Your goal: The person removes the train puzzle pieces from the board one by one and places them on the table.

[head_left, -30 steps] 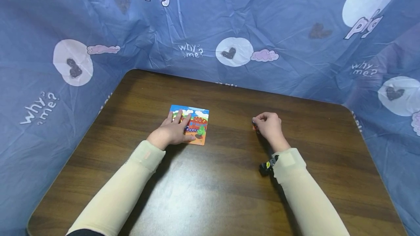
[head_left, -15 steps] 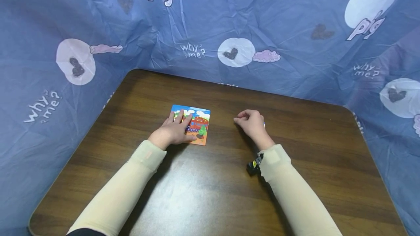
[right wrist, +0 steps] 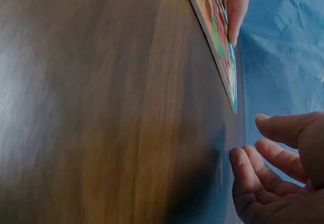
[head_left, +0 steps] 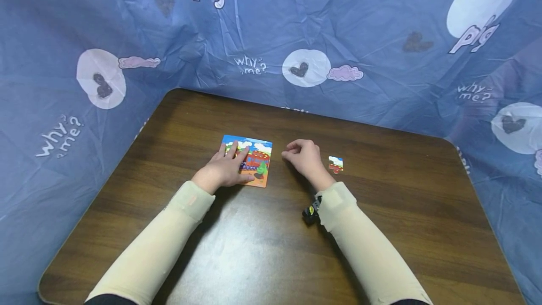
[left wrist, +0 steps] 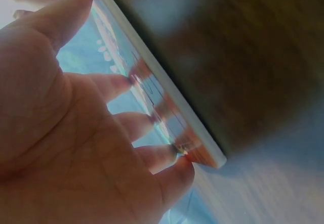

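"Now that the right hand (head_left: 305,158) has left the puzzle piece (head_left: 336,164), where is that?"

"Right of the puzzle board (head_left: 259,158), apparently set aside; those fingers curve loosely, empty. The left hand's (head_left: 222,169) lie spread on the board."

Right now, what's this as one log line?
left hand: on picture board | right hand: empty, near board | puzzle piece: on table

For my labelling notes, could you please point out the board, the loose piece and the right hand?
Board (head_left: 257,159): head view, printed face, right half.
Loose piece (head_left: 336,164): head view, middle.
Right hand (head_left: 306,157): head view, back.
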{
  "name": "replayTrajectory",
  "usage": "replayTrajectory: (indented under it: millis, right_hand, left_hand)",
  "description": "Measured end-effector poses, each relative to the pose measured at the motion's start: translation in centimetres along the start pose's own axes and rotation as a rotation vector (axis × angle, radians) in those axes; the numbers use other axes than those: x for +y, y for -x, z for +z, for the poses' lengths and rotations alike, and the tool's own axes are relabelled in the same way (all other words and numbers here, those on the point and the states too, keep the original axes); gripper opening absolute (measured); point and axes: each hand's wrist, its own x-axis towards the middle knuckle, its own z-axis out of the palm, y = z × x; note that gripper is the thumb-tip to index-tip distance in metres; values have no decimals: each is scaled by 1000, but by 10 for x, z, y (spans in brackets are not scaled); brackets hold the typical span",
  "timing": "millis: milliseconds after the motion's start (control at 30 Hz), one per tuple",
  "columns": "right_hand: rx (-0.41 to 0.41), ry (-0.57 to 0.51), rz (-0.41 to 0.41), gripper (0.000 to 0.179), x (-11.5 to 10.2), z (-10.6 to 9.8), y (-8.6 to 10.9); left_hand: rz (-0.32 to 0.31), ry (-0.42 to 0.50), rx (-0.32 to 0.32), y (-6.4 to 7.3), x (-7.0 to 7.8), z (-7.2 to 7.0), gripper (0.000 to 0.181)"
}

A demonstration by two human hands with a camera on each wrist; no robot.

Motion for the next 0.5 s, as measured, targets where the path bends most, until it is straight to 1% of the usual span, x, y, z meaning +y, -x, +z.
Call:
replayTrajectory:
  millis: [200,300,500]
  right_hand:
    - [-39,-8,-26,19,-15,15,-4]
    - [-56,0,-36,20,-22,22,-6]
    - [-89,42,-35,25,-32,34,-10]
  left_hand:
    - [36,22,11,0,-6,-3,93]
    - [39,43,19,1,-12,-5,93]
    - [33,57,40,4,-22,-8,93]
